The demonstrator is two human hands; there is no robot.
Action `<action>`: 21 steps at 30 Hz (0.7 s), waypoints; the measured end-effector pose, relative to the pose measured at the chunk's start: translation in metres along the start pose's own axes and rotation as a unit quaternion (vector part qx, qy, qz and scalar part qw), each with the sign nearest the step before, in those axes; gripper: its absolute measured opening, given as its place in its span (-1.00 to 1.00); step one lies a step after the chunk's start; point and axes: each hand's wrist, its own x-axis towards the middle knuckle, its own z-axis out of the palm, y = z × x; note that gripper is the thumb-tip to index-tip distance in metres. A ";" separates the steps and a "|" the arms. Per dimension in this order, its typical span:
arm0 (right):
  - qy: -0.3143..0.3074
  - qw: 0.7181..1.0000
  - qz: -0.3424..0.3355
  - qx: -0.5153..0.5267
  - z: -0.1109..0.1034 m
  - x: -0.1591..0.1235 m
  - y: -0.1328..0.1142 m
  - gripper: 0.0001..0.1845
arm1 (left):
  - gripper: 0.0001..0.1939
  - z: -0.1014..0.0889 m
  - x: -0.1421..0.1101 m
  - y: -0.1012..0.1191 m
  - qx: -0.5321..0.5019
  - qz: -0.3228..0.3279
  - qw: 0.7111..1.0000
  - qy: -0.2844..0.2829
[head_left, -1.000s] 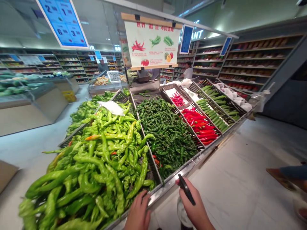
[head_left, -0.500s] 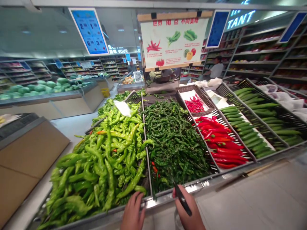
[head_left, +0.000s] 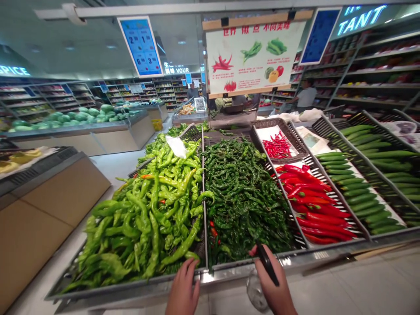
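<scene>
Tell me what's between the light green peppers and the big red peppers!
In the head view, dark green peppers lie between the light green peppers and the big red peppers.

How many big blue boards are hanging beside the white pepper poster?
2: one blue board left of the poster, another blue board to its right; some may be outside the view.

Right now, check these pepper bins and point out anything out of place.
A few red peppers sit among the dark green peppers at that bin's front left, an odd colour there. One light green pepper pokes over the divider. A white item lies on the light green peppers, unlike the produce.
</scene>
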 end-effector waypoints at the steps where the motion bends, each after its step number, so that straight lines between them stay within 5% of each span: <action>1: -0.009 1.000 0.007 -0.005 -0.003 0.004 -0.004 -0.79 | -0.48 -0.003 -0.001 0.000 -0.005 0.000 1.000 -0.005; 5: -0.030 0.999 0.011 -0.020 -0.001 0.003 -0.019 -0.76 | -0.48 -0.013 -0.003 -0.002 -0.020 0.000 1.000 -0.024; 10: -0.053 0.998 -0.032 -0.006 0.036 -0.028 -0.021 -0.84 | -0.47 -0.014 -0.002 -0.009 -0.034 0.020 0.998 -0.048; 15: -0.051 0.998 -0.042 -0.009 0.072 -0.048 -0.001 -0.79 | -0.46 -0.014 -0.002 -0.018 -0.049 0.028 0.997 -0.055; 21: -0.007 0.999 -0.025 -0.031 0.071 -0.049 0.029 -0.74 | -0.47 -0.018 -0.008 -0.028 -0.051 0.027 0.997 -0.049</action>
